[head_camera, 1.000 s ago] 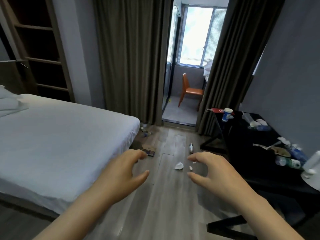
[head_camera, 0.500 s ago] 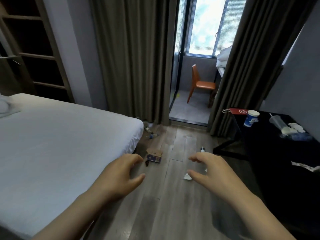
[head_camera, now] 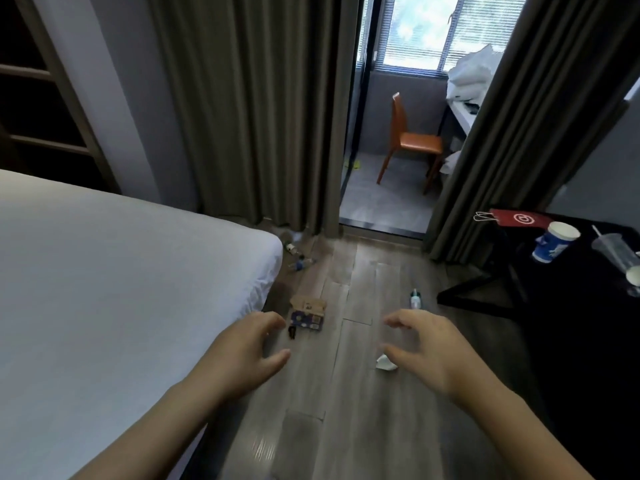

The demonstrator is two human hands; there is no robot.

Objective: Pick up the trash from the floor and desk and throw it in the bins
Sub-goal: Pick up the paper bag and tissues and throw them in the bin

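Nearest trash: the crumpled paper lies on the wood floor, below the thumb of your right hand.
Direction from grip: down and slightly inward of the right fingertips, so judge the reach as a straight drop.
Long axis: none is readable on the paper, which is a wad. The small bottle just beyond the right hand lies pointing away from you, toward the doorway.
Nearer hand: the right hand is nearer to the paper and the small bottle. Your left hand is nearer to the flattened box and the black piece, which lie just ahead of its fingers by the bed corner.
Grip state: both hands hover with fingers loosely curved and apart from the thumbs, holding nothing.
Farther trash: two bottles lie near the curtain foot. A blue paper cup and a clear cup stand on the desk.
Hidden: no bin is in view. The desk is cut off at the right edge, your thumb covers part of the paper, and the black piece is too small to identify.
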